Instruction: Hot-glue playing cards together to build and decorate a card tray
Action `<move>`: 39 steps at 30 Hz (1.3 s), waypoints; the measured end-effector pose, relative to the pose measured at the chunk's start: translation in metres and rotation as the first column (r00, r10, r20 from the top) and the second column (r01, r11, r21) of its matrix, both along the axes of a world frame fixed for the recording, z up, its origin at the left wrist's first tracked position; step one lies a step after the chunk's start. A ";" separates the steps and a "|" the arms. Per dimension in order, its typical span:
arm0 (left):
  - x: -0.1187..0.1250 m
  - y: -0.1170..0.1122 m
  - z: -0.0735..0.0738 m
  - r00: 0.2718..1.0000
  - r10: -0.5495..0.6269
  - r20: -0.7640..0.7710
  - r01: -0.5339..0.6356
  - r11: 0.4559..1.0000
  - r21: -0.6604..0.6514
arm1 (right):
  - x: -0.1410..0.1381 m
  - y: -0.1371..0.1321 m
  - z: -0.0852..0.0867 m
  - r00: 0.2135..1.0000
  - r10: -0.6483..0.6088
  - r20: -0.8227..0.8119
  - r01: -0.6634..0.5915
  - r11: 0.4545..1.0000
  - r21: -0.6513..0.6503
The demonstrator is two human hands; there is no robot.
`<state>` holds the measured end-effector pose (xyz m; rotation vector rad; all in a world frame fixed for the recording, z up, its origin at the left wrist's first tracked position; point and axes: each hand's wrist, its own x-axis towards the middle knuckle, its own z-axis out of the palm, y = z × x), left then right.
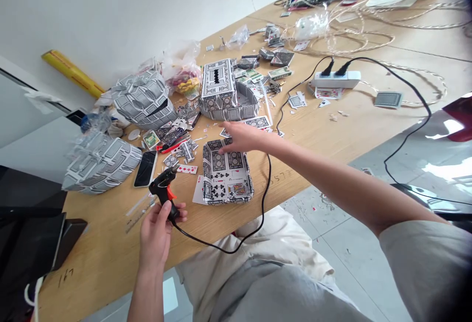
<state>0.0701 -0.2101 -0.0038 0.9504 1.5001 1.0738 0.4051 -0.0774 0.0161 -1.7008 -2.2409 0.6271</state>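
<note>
1. Near the front edge of the counter (99, 243), the left hand (157, 228) has its fingers wrapped round the handle of a black glue gun (159, 184), below the orange trigger. The nozzle points up and slightly toward the right.
2. Over the far end of an open box (228, 200) built from playing cards, the right hand (241, 136) reaches with fingers released and spread; whether they touch the wall I cannot tell.
3. The open box sits on the counter, right of the glue gun. Patterned card backs line its far part, while clubs and a face card show at the near end. A loose card (198, 190) lies against its left side.
4. From the glue gun's handle, a black cable (230, 252) loops past the counter's edge above the lap, then runs up under the right forearm.
5. Beyond the right hand, a slotted box (221, 100) rests on a low card basket (245, 112).
6. To the left stand 2 woven-looking card holders (106, 162), with a phone (145, 168) beside the nearer.
7. Farther right, a white power strip (348, 80) carries 2 black plugs (342, 70).
</note>
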 end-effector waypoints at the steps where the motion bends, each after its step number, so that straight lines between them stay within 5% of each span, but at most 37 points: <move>1: 0.002 0.000 0.004 0.999 -0.019 0.049 0.020 1.000 -0.017 | 0.007 0.004 -0.002 0.992 -0.063 -0.107 0.065 0.998 0.015; 3: 0.008 0.001 0.012 0.994 -0.069 0.091 0.073 0.997 -0.041 | 0.019 0.011 -0.010 0.924 -0.170 -0.343 0.186 0.982 0.015; 6: 0.019 0.008 0.023 0.988 -0.143 0.057 0.144 0.990 -0.007 | 0.026 0.017 -0.029 0.722 -0.239 -0.649 0.245 0.966 -0.084; 9: 0.031 0.022 0.030 0.979 -0.192 -0.065 0.197 0.976 0.088 | 0.022 0.018 -0.047 0.541 -0.277 -0.794 0.211 0.959 -0.191; 12: 0.043 0.043 0.036 0.904 -0.281 -0.323 0.342 0.927 0.154 | 0.017 0.017 -0.058 0.448 -0.290 -0.846 0.211 0.953 -0.216; 16: 0.065 0.075 0.039 0.596 -0.256 -0.761 0.536 0.833 0.139 | 0.017 0.014 -0.061 0.477 -0.278 -0.834 0.198 0.958 -0.207; 20: 0.089 0.105 0.034 0.344 -0.250 -0.905 0.726 0.682 0.088 | 0.019 0.010 -0.058 0.583 -0.240 -0.776 0.162 0.971 -0.178; 23: 0.102 0.121 0.028 0.218 -0.231 -0.948 0.828 0.558 0.054 | 0.019 0.009 -0.058 0.588 -0.242 -0.772 0.153 0.970 -0.187; 28: 0.110 0.134 0.020 0.106 -0.133 -0.985 0.929 0.367 0.051 | 0.019 0.011 -0.058 0.564 -0.253 -0.786 0.133 0.967 -0.217; 39: 0.115 0.140 0.014 -0.006 -0.087 -0.996 0.940 0.340 -0.035 | 0.020 0.016 -0.070 0.605 -0.213 -0.767 0.132 0.977 -0.167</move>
